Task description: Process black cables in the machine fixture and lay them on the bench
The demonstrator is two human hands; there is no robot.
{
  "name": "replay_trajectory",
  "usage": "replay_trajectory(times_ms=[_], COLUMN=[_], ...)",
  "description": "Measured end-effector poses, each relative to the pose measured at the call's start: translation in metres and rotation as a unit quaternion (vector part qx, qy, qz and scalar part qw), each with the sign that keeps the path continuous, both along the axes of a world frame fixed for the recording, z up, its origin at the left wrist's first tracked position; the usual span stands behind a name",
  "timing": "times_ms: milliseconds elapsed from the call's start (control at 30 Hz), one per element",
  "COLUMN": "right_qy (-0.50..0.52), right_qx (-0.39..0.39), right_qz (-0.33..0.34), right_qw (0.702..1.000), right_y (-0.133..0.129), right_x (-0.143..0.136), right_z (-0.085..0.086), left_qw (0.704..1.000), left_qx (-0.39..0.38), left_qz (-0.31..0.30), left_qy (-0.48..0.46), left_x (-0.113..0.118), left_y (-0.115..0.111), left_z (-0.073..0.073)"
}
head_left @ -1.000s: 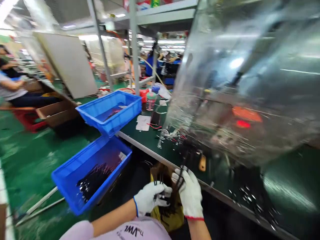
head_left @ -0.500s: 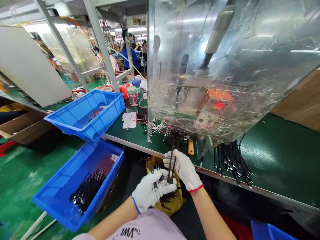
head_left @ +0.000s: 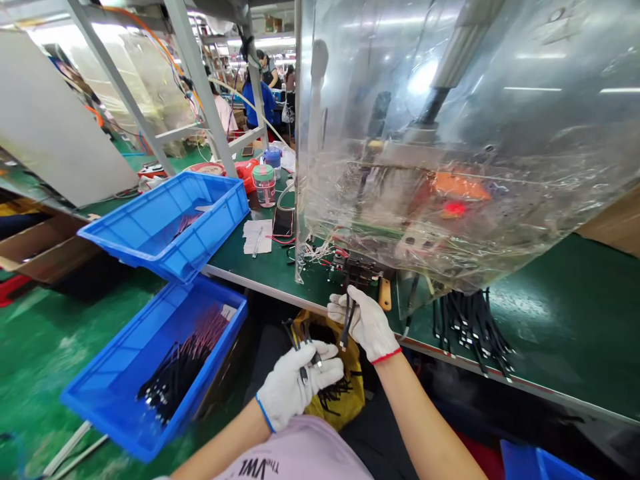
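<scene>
White light from overhead tubes [head_left: 267, 42] throws glare on the plastic [head_left: 475, 133] and a pale sheen on the bench [head_left: 565, 313], with deep shadow beneath and stretched, slightly soft frame edges.

The clear plastic shield [head_left: 500, 127] walls off a straight reach to the machinery behind it. Under its lower edge, a black fixture [head_left: 361, 272] and a wooden handle [head_left: 385, 295] crowd the bench [head_left: 575, 333]; to their right, black cables [head_left: 469, 323] reach the front edge. Right of these, the shield leaves open surface. Left of it, a front strip is passable, bounded by paper [head_left: 251, 241] and the upper blue bin [head_left: 220, 230].
</scene>
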State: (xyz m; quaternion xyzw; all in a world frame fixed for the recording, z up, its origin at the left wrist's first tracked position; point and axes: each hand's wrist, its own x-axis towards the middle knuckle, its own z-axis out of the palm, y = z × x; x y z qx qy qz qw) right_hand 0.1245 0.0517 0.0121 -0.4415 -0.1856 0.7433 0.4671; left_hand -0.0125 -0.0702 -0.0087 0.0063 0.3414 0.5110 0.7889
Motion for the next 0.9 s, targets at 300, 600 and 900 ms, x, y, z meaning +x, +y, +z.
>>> replay_trajectory(times_ms=[300,600,900], right_qy=[0.0,0.0,0.065], right_qx=[-0.019,-0.005,0.043], right_qz=[-0.012,-0.011,0.186], right_qw=[1.0,1.0,0.979], right_y=[0.001,0.002,-0.035], right_x=[-0.003,-0.006,0.018], right_z=[0.005,0.0,-0.029], left_qw=[1.0,1.0,0.98], left_qx=[-0.015,-0.002,0.042], left_qz=[0.002,-0.016,-0.158], left_qy=[0.012,0.004,0.112], left_x=[-0.005,-0.007,-0.044], left_y=[0.0,-0.001,-0.021], left_z=[-0.012,-0.011,-0.019])
